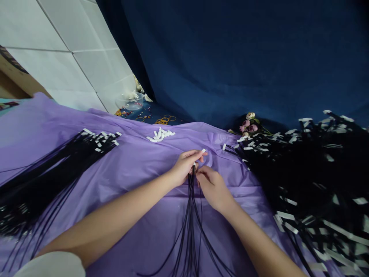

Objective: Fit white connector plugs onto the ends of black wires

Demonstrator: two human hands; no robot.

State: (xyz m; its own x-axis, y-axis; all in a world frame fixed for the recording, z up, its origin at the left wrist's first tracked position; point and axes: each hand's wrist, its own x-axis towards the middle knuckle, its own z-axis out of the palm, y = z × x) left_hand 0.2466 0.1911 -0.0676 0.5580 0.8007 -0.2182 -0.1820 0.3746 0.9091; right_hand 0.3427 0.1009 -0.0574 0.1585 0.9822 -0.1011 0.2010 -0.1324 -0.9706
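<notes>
Near the middle of the head view, my left hand [184,167] is closed on a bundle of thin black cords [190,215], which hangs down toward me. A small white tab [203,151] sticks up between its thumb and finger, and another white piece shows at the top of the cords. My right hand [211,184] is just right of the bundle, its fingers pinched together on a single black cord [201,207]. Behind my hands lies a small pile of white tabs [160,134] on the purple cloth [138,165].
Black cords with white ends [77,154] lie at the left. A large heap of similar cords [302,165] fills the right. Farther back are a clear bowl [134,102], orange rubber bands [164,120], artificial flowers [249,126] and a dark blue curtain [230,57].
</notes>
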